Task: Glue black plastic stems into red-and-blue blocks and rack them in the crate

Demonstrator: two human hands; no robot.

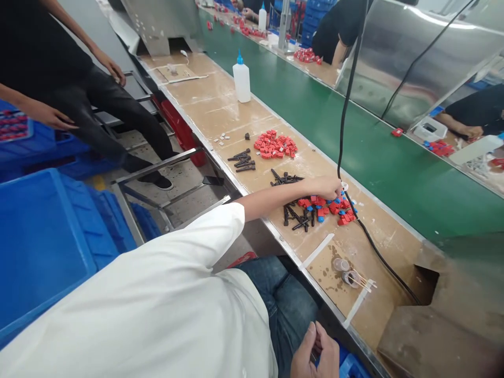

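Red/blue pcs [346,216] lie on the counter [208,107] just beside the L hand [328,187], arm [275,199] stretched across w/ fingers bent, grip unclear, while the R hand [318,353] sits low nr the lap [271,278], well apart, fingers curled, can't tell if holding anything.

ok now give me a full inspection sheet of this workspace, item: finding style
surface: long brown tabletop, whitish marks, dark stains near the cups
job's things: red-and-blue plastic parts beside black rod-shaped parts; pile of red blocky pieces
clutter: upright white plastic bottle, blue cap; two small clear plastic cups, thin wooden sticks
hands: left hand at the red-and-blue parts, grip hidden; right hand away from them, fingers curled
cables: thick black cable crosses the tabletop
surroundings: smooth green belt, large blue plastic crate
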